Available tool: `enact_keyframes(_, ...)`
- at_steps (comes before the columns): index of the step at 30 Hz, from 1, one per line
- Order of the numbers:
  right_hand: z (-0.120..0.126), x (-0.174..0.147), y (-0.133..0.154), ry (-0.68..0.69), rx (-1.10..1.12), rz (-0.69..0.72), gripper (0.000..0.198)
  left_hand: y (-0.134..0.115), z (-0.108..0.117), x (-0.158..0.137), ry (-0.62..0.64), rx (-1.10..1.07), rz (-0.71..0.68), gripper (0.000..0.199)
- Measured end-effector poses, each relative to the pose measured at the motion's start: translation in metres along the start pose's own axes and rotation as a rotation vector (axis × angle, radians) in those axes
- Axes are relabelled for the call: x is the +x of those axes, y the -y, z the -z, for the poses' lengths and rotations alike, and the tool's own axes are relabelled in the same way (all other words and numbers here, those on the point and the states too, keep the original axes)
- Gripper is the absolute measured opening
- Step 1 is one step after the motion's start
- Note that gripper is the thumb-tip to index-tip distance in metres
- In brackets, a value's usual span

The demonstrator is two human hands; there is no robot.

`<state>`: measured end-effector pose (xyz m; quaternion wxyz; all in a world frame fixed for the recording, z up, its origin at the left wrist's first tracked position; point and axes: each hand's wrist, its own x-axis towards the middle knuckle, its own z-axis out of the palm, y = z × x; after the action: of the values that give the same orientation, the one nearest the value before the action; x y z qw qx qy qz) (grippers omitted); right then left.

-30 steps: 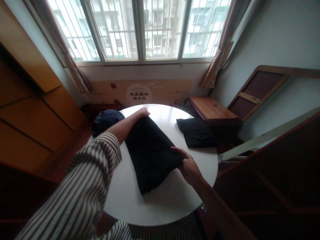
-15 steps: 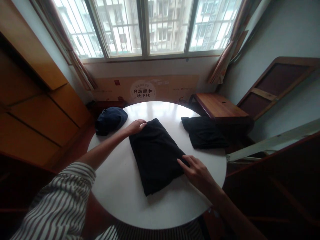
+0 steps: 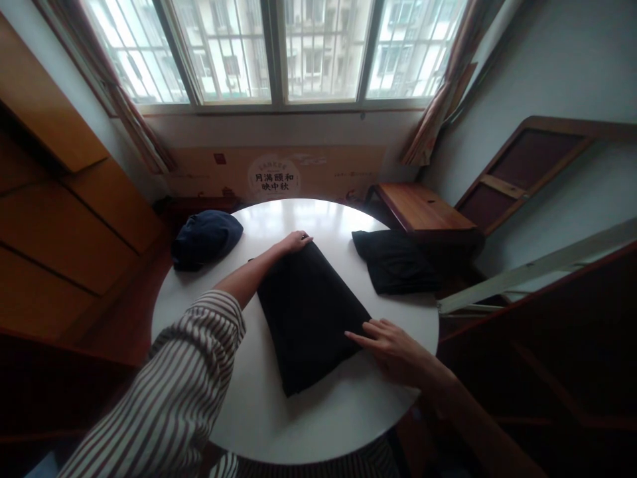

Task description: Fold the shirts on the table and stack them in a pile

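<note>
A folded black garment [image 3: 311,312] lies flat and slantwise on the white round table [image 3: 259,425]. At its far corner, my left hand [image 3: 297,241] is closed on the edge, fingers bent over the cloth. The near right corner is held by my right hand [image 3: 393,345], with the thumb lying on top and the other fingers curled at the edge. Part of the garment's far left edge is hidden behind my left forearm.
A dark blue bundle of cloth [image 3: 206,239] sits at the table's left rim. On the right lies a second folded black garment [image 3: 401,262], partly over the rim. Beyond it stands a wooden side table [image 3: 423,206]; a window [image 3: 323,50] is at the back.
My left hand has moved right along the garment's far edge to its far corner. My right hand stays at the near right corner, its fingers slightly shifted. The view has swung slightly.
</note>
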<state>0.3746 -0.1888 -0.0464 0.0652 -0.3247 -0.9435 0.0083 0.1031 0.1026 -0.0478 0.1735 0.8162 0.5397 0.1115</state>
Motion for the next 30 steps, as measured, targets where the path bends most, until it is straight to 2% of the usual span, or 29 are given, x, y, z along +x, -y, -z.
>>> enact_keyframes(3, 0.027, 0.019, 0.005, -0.008, 0.107, 0.012, 0.040, -0.002, 0.002, -0.005, -0.018, 0.013, -0.007, 0.035)
enact_keyframes(6, 0.042, 0.060, 0.007, -0.084, 0.162, 0.082, 0.032, -0.010, 0.004, -0.014, -0.129, 0.069, -0.082, 0.036)
enact_keyframes(8, 0.041, 0.090, 0.008, -0.085, 0.187, 0.160, 0.036, -0.016, 0.003, -0.021, -0.153, 0.119, -0.244, 0.036)
enact_keyframes(10, 0.030, 0.113, 0.010, -0.030, 0.209, 0.226, 0.045, -0.018, -0.002, -0.030, -0.073, 0.158, -0.416, 0.039)
enact_keyframes(12, 0.015, 0.123, 0.014, 0.044, 0.228, 0.249, 0.054, -0.017, -0.009, -0.037, 0.036, 0.184, -0.466, 0.042)
enact_keyframes(17, -0.011, 0.107, 0.027, 0.119, 0.307, 0.214, 0.052, -0.008, -0.019, -0.039, 0.120, 0.231, -0.329, 0.047)
enact_keyframes(23, -0.005, 0.073, 0.049, 0.166, 0.466, 0.270, 0.066, -0.015, -0.013, -0.023, 0.161, 0.236, -0.277, 0.053)
enact_keyframes(25, 0.001, 0.067, 0.049, 0.171, 0.530, 0.310, 0.068, -0.024, -0.008, -0.029, 0.102, 0.236, -0.209, 0.054)
enact_keyframes(27, 0.007, 0.067, 0.042, 0.089, 0.594, 0.286, 0.058, -0.033, -0.003, -0.050, -0.040, 0.247, -0.101, 0.054)
enact_keyframes(28, 0.010, 0.069, 0.036, 0.007, 0.611, 0.228, 0.049, -0.037, -0.001, -0.067, -0.125, 0.257, -0.039, 0.054)
enact_keyframes(30, 0.015, 0.076, 0.018, -0.196, 0.563, 0.014, 0.037, -0.041, 0.002, -0.110, -0.260, 0.280, 0.076, 0.055)
